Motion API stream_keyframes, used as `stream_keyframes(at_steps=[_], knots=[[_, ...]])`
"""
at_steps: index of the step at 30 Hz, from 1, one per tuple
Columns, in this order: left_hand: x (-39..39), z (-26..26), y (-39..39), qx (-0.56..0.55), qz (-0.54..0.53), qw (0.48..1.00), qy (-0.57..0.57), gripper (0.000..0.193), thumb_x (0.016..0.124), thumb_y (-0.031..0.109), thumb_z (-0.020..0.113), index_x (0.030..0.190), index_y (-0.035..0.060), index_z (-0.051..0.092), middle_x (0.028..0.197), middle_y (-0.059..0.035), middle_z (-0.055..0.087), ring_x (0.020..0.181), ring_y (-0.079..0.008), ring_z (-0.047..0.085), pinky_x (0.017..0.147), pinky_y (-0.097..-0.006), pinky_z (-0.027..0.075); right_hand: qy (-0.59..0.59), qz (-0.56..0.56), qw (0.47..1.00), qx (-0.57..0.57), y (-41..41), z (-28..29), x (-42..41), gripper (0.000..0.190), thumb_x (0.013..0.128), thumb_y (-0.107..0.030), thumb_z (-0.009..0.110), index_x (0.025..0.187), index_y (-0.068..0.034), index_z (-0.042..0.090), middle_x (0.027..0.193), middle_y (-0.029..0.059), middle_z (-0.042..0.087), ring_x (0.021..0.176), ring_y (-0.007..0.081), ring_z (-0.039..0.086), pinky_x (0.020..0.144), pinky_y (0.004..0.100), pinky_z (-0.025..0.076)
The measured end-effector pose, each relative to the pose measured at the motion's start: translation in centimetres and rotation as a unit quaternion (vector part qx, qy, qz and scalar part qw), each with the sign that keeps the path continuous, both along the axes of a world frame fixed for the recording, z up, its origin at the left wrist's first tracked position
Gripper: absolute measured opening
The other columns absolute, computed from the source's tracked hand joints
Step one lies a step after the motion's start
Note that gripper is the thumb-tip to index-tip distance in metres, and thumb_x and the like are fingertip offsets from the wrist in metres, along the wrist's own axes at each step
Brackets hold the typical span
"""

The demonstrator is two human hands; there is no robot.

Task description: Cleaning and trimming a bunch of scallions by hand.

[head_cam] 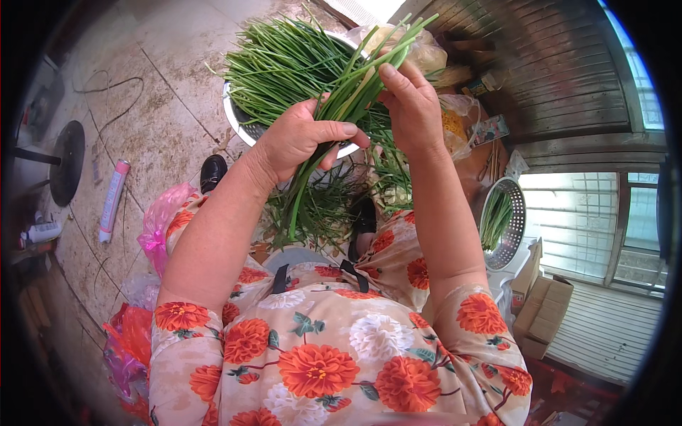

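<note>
My left hand point(306, 133) is wrapped around the middle of a bunch of long green stalks point(354, 98), which look like garlic chives. Their dark leaf ends hang down toward my lap, while the pale ends point up and to the right. At those pale ends, the thumb and fingers of my right hand point(410, 96) pinch the stalks. Behind both hands stands a perforated metal colander point(240, 120) heaped with more green chives point(282, 69). Loose trimmed leaves point(325, 202) lie in a pile on the floor between my feet.
A second colander point(511, 223) with chives stands at the right, near cardboard boxes point(546, 314). Plastic bags point(421, 48) and a phone point(489, 130) lie beyond my right hand. On the left are a pink-and-white tube point(113, 199), a round black base point(68, 162) and red plastic bags point(130, 330).
</note>
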State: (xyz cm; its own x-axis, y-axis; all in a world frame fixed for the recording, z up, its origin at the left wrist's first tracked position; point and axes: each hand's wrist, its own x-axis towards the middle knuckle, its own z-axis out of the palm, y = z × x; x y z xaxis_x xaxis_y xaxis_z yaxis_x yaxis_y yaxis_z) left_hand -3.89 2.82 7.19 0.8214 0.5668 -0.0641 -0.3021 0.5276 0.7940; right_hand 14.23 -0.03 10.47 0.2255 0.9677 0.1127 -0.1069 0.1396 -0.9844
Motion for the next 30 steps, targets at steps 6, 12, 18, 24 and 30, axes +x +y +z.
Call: stream_keyframes(at_steps=[6,12,18,24,30], knots=[[0.8,-1.5,-0.8,-0.033,-0.074,0.996,0.044,0.043,0.091,0.012,0.054,0.129,-0.0028,0.045,0.082,-0.013,0.064,0.044,-0.0082,0.047,0.042,-0.0182,0.037,0.193,-0.02,0.98,-0.035,-2.3,-2.4,4.0,0.027,0.092,-0.019,0.059,0.111,0.0,0.06,0.092,0.0059,0.065,0.075,0.0123,0.062,0.06,0.0216,0.047],[2.1,-3.3,-1.6,-0.082,-0.084,0.99,0.077,0.041,0.097,0.018,0.046,0.132,-0.0035,0.042,0.074,-0.0085,0.059,0.042,-0.0078,0.042,0.041,-0.0189,0.034,0.173,-0.063,0.978,-0.098,-3.6,-3.6,5.7,0.018,0.091,-0.015,0.059,0.103,-0.002,0.06,0.084,0.0032,0.065,0.069,0.0081,0.06,0.057,0.0186,0.047],[2.8,-2.8,-1.6,-0.104,-0.091,0.985,0.106,0.039,0.096,0.018,0.048,0.128,-0.0039,0.044,0.064,-0.0002,0.045,0.042,-0.0049,0.036,0.04,-0.0178,0.031,0.198,-0.078,0.971,-0.113,-4.0,-3.3,7.1,0.013,0.086,-0.013,0.063,0.096,-0.005,0.062,0.082,0.0005,0.064,0.065,0.007,0.059,0.055,0.0182,0.045],[2.5,-2.6,-1.2,-0.091,-0.105,0.983,0.119,0.038,0.094,0.017,0.051,0.126,-0.0043,0.047,0.063,0.0002,0.046,0.041,-0.0042,0.036,0.039,-0.0178,0.028,0.223,-0.069,0.967,-0.102,-4.4,-3.7,8.1,0.011,0.086,-0.01,0.062,0.096,-0.004,0.062,0.081,0.0015,0.064,0.066,0.0058,0.058,0.054,0.0166,0.045],[2.9,-2.1,-1.4,-0.06,-0.096,0.981,0.156,0.037,0.091,0.015,0.056,0.123,-0.0042,0.05,0.062,0.001,0.043,0.042,-0.0035,0.033,0.039,-0.0169,0.026,0.252,-0.11,0.959,-0.069,-4.2,-4.5,7.5,0.01,0.081,-0.001,0.061,0.091,-0.005,0.06,0.076,-0.0004,0.06,0.055,0.0025,0.045,0.045,0.0158,0.031]])
